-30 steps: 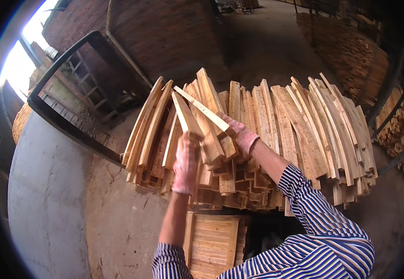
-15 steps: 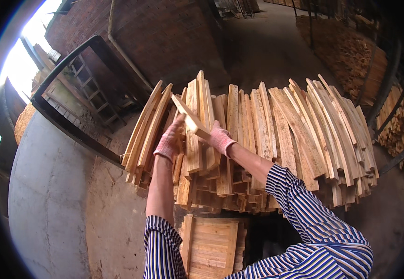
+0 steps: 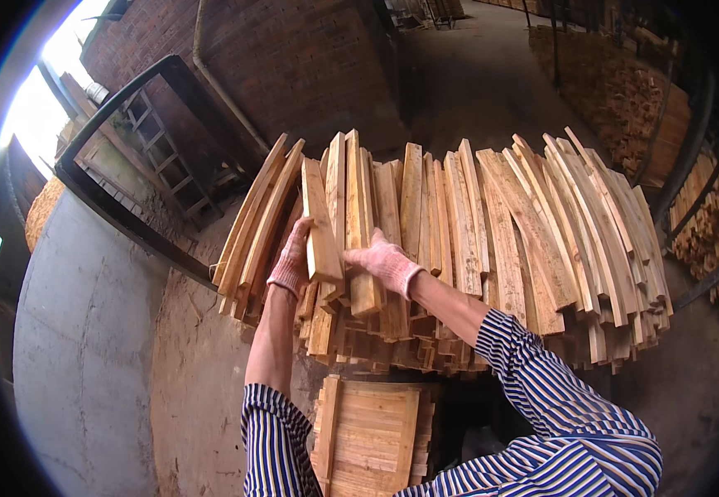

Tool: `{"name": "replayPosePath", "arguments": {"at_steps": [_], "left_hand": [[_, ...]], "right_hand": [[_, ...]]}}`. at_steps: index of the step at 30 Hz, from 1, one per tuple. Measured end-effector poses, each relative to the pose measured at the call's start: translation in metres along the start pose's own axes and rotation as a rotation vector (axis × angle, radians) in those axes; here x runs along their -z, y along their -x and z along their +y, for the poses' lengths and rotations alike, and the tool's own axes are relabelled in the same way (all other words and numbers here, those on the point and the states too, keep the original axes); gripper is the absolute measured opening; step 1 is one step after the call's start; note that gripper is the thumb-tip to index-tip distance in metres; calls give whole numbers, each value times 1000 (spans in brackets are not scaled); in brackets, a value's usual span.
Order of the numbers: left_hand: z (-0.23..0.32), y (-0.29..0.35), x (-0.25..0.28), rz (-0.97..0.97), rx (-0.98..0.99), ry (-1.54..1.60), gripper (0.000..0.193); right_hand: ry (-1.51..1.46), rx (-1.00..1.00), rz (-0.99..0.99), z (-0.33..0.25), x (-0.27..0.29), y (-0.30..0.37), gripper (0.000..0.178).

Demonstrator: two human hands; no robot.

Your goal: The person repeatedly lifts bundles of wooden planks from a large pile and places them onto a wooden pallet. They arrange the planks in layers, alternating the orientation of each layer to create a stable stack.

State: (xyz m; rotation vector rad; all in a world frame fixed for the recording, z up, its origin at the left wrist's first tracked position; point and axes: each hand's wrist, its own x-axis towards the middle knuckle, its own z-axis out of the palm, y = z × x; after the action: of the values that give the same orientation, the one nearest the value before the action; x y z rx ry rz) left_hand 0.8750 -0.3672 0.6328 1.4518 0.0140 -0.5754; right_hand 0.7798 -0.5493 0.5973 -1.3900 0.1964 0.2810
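Observation:
My left hand (image 3: 291, 258), in a pinkish knitted glove, grips the left edge of a short wooden plank (image 3: 318, 232). That plank lies lengthwise away from me at the left part of a pile of wooden planks (image 3: 504, 248). My right hand (image 3: 386, 263), gloved the same way, is closed over a neighbouring plank (image 3: 365, 290), with its thumb side toward the left-hand plank. Its fingertips are partly hidden among the wood.
A panel of joined slats (image 3: 367, 431) stands below the pile, close to me. On the left are a dark metal frame (image 3: 140, 228) and a grey curved surface (image 3: 86, 331). A brick wall (image 3: 310, 74) rises behind; more stacked wood (image 3: 711, 240) is at the right.
The plank held tilted across between both hands has turned lengthwise and come down onto the pile. My right hand has moved slightly left and lower, onto the neighbouring plank.

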Motion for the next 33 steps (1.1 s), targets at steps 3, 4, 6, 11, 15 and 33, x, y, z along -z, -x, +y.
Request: {"name": "replayPosePath", "arguments": {"at_steps": [3,4,6,11,15,33], "left_hand": [[-26,48,5,143,0,-6,54],[-38,71,29,250,65,39,47],[-57,104,54,156,67,71,35],[-70,77,43,0,220,-22,45],[-90,84,55,362,-186,-236,56],[-114,208,16,46,84,-235,101]], "right_hand": [[-244,18,-75,13,-3,37,102],[-287,9,-105,18,-21,63,106],[-453,59,-281,67,-36,87,110],[-2068,-555,-948,162,-13,19,116],[-2084,-526,-914,161,-32,26,104],[-226,262,-167,122,-57,110,60]]}}
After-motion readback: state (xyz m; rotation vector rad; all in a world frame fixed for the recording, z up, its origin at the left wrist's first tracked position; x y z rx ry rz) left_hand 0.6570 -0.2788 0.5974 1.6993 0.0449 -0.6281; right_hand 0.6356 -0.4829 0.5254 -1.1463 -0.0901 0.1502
